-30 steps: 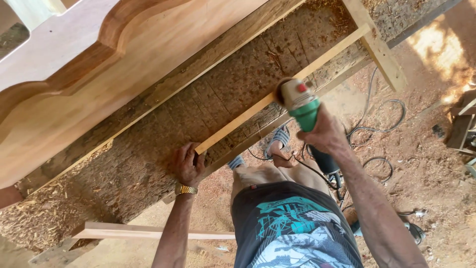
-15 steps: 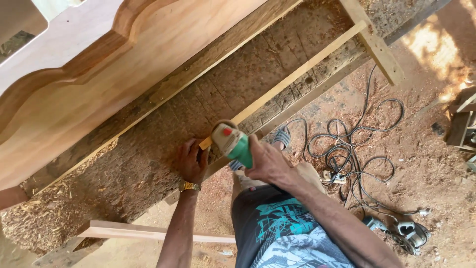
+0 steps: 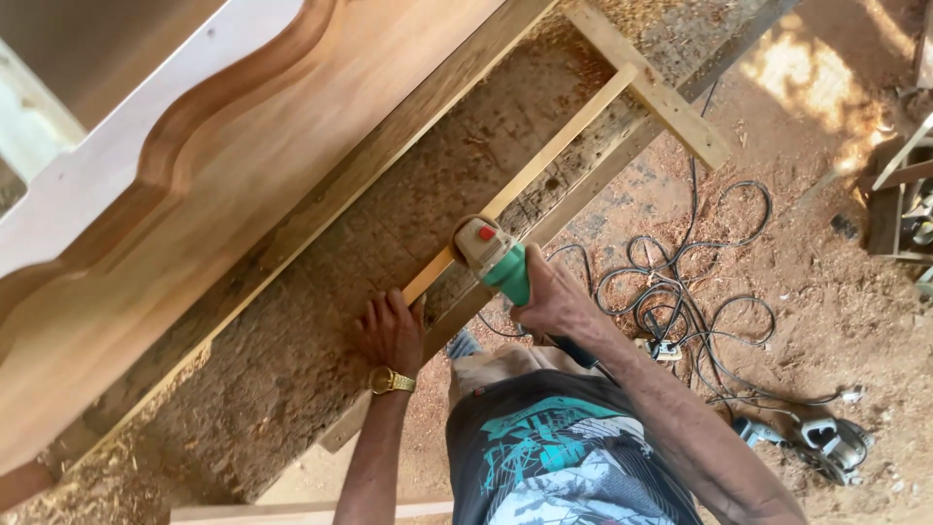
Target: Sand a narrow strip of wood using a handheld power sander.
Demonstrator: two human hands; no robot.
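A long thin pale wooden strip (image 3: 544,160) lies diagonally across a rough, dust-covered workbench (image 3: 321,331). My left hand (image 3: 394,329), with a gold watch on the wrist, presses down on the strip's near end. My right hand (image 3: 556,299) grips a green and grey angle grinder (image 3: 496,256), whose head rests on the strip just beyond my left hand.
A large shaped panel of smooth reddish wood (image 3: 224,165) leans along the bench's far side. A short wooden crosspiece (image 3: 651,87) lies at the strip's far end. Tangled black cables (image 3: 680,292) and another power tool (image 3: 826,442) lie on the sawdust floor at right.
The grinder ran from the strip's far part down to its near end, then moved back up a little. My left hand stayed pressed on the strip's near end.
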